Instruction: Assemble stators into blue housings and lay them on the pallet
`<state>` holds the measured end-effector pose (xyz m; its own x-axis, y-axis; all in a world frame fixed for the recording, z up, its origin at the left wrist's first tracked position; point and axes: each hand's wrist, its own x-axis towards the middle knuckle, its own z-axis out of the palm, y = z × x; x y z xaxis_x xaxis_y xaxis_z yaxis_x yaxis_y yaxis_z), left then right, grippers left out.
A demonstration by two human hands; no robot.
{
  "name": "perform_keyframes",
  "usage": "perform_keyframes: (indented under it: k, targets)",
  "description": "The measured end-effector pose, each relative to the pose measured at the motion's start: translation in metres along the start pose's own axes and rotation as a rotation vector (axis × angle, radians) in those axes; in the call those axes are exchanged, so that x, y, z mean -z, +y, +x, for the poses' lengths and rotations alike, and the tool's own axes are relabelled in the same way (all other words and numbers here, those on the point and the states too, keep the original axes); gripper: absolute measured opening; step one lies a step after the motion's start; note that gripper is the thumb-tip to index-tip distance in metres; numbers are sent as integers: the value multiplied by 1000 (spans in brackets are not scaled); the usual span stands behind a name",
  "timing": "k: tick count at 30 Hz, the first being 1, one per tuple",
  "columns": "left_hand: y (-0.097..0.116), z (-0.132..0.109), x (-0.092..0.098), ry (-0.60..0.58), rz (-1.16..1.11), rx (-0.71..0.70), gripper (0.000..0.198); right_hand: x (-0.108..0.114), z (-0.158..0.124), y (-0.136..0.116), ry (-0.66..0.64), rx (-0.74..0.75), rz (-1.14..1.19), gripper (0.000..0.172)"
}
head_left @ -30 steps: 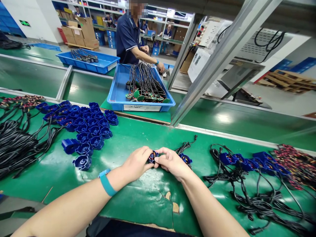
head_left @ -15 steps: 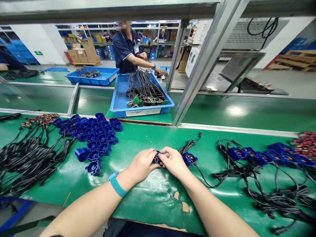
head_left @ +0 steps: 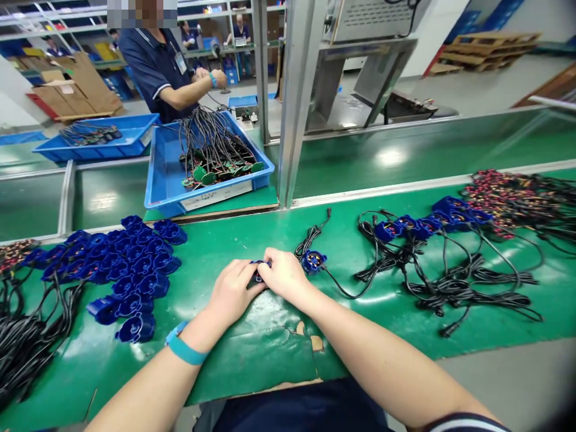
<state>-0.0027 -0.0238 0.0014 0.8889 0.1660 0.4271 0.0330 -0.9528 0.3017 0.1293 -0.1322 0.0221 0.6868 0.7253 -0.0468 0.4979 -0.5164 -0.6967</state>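
Both hands meet over the green bench top point(head_left: 252, 354). My left hand point(head_left: 231, 291) is closed round the left side of a small dark-blue plastic housing point(head_left: 258, 276), which the fingers mostly hide. From the other side my right hand point(head_left: 283, 273) pinches the same housing, fingertips pressed at its top. Just right of that hand lies another blue housing point(head_left: 314, 261) with wires inside and a black cable attached. To the left, a cluster of blue housings point(head_left: 135, 327) covers the bench, several of them open side up.
Black cables point(head_left: 31, 336) lie at far left. Wired blue housings point(head_left: 407, 225) and a heap of red-tipped cable ends point(head_left: 490, 192) are at right. A blue tray point(head_left: 166, 201) of circuit boards stands beside a metal post point(head_left: 294, 108). A co-worker point(head_left: 157, 72) stands behind it.
The view has swung to the right, so the scene sits further left. Both hands still hold the housing. The co-worker's hands have lifted away from the bench.
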Motion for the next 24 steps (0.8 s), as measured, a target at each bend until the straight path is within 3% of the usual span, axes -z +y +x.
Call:
perform_keyframes:
  k: [3,7,9,14,19,24]
  targets:
    - [-6,-1,-2,22,-45,-12,36,2,-2,6,-38,17,91,12]
    - [-10,-2,-1,31,-100,24,47,11,-15,15,-53,125,156,32]
    - [-10,-3,2,25,-99,29,45,18,-22,16,-14,232,99,39]
    - [-9,-4,4,33,-76,-67,38,25,-32,9,-22,528,-118,33]
    - [-19,-10,-4,77,-21,-109,41,22,-34,0,-81,509,-375,47]
    - [-30,-9,-10,70,-14,-135,41,13,-32,-4,-36,512,-531,49]
